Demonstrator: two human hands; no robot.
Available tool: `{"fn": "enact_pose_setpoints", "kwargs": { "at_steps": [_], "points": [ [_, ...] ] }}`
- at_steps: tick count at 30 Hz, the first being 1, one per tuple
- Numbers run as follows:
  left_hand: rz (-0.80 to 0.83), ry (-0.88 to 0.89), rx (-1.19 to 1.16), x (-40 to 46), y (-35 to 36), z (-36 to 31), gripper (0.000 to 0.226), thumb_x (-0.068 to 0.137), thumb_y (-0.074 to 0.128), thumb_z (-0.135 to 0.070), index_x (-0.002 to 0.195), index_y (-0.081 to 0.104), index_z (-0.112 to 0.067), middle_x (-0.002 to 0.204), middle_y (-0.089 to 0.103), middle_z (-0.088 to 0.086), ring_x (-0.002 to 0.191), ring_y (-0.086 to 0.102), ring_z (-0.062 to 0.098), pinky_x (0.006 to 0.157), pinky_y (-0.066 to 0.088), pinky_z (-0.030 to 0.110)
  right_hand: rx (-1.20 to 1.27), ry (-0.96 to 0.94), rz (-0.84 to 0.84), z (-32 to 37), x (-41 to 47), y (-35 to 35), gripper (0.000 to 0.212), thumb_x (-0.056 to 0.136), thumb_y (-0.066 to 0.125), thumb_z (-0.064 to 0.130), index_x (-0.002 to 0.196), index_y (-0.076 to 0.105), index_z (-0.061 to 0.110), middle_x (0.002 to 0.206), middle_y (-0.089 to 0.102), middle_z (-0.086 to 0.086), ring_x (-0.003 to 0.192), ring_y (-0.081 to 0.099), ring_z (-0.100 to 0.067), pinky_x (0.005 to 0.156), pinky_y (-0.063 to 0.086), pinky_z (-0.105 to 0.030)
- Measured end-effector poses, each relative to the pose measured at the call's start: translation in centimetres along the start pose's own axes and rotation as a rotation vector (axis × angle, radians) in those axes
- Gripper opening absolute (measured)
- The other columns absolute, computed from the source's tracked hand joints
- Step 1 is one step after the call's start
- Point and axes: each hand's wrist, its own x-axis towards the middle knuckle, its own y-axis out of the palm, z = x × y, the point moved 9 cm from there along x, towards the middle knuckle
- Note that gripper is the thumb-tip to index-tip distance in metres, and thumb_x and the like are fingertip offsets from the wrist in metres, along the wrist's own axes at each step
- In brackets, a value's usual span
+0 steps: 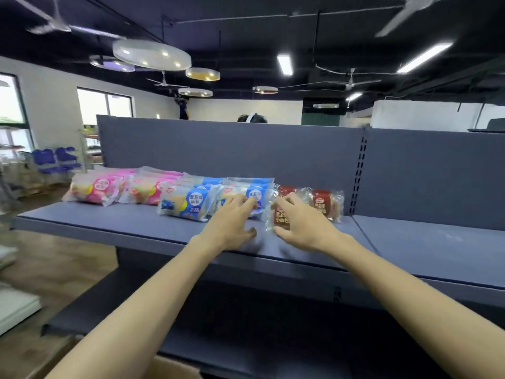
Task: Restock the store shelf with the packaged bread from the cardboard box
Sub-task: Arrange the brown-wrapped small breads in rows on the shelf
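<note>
Head view: store shelf [131, 222], grey-blue. Packaged bread sits in a row along it: pink packs [95, 188] at the left, blue packs [188, 203] in the middle, red packs [325, 203] at the right.

Left hand [232, 222] reaches in with fingers spread, fingertips on the nearer blue pack [254, 195]. Not gripping, just pressing or nudging. Right hand [303, 222] is curled over the front red pack [281, 214], thumb low at its front edge, fingers over the top. Reads as a grip on that pack while it is seated beside the blue stack. Both hands are motion-blurred, so exact finger contact is uncertain.

Cardboard box [169, 367]: only a corner shows at the bottom edge, under the arms. Contents not visible.

Risks, my judgement:
- Red pack sits near the shelf's front edge; dragging the hand back could pull it off.
- Wrappers look slick, and the blue stack is layered, so a sideways shove from the left hand could slide the pile.
- Squeezing hard could crush the soft bread.

Pose: both forearms extended forward and up, wrists roughly level, hands close together at mid-shelf.
</note>
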Motion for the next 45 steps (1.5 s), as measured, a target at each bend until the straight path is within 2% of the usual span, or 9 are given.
{"fn": "enact_pose_setpoints", "kwargs": {
  "at_steps": [7,12,15,18,22,27,32,38,45],
  "points": [
    [0.029,-0.119,0.12,-7.9,-6.6,10.8,0.046,0.083,0.066,-0.025,0.124,0.047,-0.015,0.13,0.048,0.002,0.119,0.044,0.024,0.091,0.045,0.035,0.047,-0.137,0.023,13.3,6.1,3.4,0.047,0.086,0.065,0.037,0.127,0.044,0.027,0.124,0.045,0.002,0.102,0.057,-0.027,0.084,0.05,-0.043],
    [0.059,-0.203,0.231,-13.8,-11.1,17.4,0.046,0.085,0.066,-0.03,0.125,0.047,-0.017,0.126,0.05,0.001,0.116,0.047,0.022,0.088,0.047,0.037,0.074,-0.209,0.023,22.0,8.8,5.8,0.043,0.087,0.063,0.035,0.125,0.046,0.023,0.12,0.046,-0.001,0.097,0.057,-0.027,0.076,0.049,-0.039],
    [0.091,-0.234,0.269,-17.6,-12.9,20.2,0.042,0.086,0.064,-0.03,0.123,0.047,-0.019,0.124,0.052,0.001,0.115,0.048,0.023,0.087,0.047,0.038,0.098,-0.266,0.026,27.5,9.9,7.1,0.048,0.087,0.064,0.035,0.129,0.045,0.023,0.125,0.046,-0.002,0.103,0.055,-0.027,0.082,0.048,-0.04],
    [0.14,-0.27,0.306,-21.1,-14.1,22.8,0.042,0.086,0.062,-0.033,0.123,0.046,-0.021,0.119,0.052,0.003,0.111,0.05,0.024,0.087,0.049,0.043,0.088,-0.329,0.063,32.3,10.9,8.3,0.05,0.09,0.064,0.037,0.134,0.043,0.024,0.131,0.045,-0.003,0.097,0.058,-0.025,0.076,0.05,-0.039],
    [0.198,-0.315,0.346,-25.1,-15.5,25.6,0.048,0.085,0.063,-0.035,0.128,0.046,-0.02,0.121,0.053,0.004,0.112,0.05,0.024,0.089,0.048,0.041,0.076,-0.371,0.089,37.2,12.4,9.2,0.052,0.092,0.064,0.038,0.136,0.042,0.024,0.132,0.045,-0.004,0.103,0.058,-0.027,0.075,0.046,-0.036],
    [0.258,-0.403,0.357,-29.1,-16.7,28.8,0.049,0.086,0.062,-0.035,0.13,0.044,-0.021,0.122,0.054,0.005,0.112,0.052,0.026,0.087,0.049,0.043,0.105,-0.421,0.144,41.2,12.6,11.7,0.048,0.09,0.063,0.038,0.131,0.043,0.023,0.123,0.047,-0.005,0.1,0.055,-0.028,0.081,0.051,-0.043],
    [0.412,-0.523,0.263,-34.8,-12.8,31.1,0.053,0.088,0.06,-0.036,0.136,0.041,-0.022,0.13,0.056,0.006,0.115,0.056,0.03,0.092,0.048,0.044,0.166,-0.461,0.25,42.6,10.2,17.5,0.049,0.09,0.063,0.034,0.133,0.043,0.022,0.122,0.047,-0.006,0.102,0.054,-0.026,0.084,0.049,-0.04],
    [0.667,-0.653,0.151,-44.0,-2.5,32.6,0.05,0.088,0.06,-0.037,0.134,0.046,-0.022,0.123,0.053,0.005,0.112,0.057,0.028,0.087,0.048,0.039,0.092,-0.521,0.572,42.5,3.5,31.1,0.05,0.091,0.062,0.036,0.133,0.039,0.023,0.122,0.047,-0.006,0.091,0.05,-0.021,0.07,0.047,-0.035],
    [0.763,-0.724,0.052,-48.8,6.4,32.5,0.051,0.088,0.061,-0.04,0.133,0.048,-0.02,0.125,0.054,0.006,0.117,0.055,0.028,0.094,0.047,0.04,0.134,-0.487,0.802,40.9,-1.9,41.6,0.055,0.089,0.063,0.041,0.136,0.043,0.021,0.124,0.049,-0.008,0.106,0.059,-0.029,0.077,0.045,-0.035]
  ]
}}
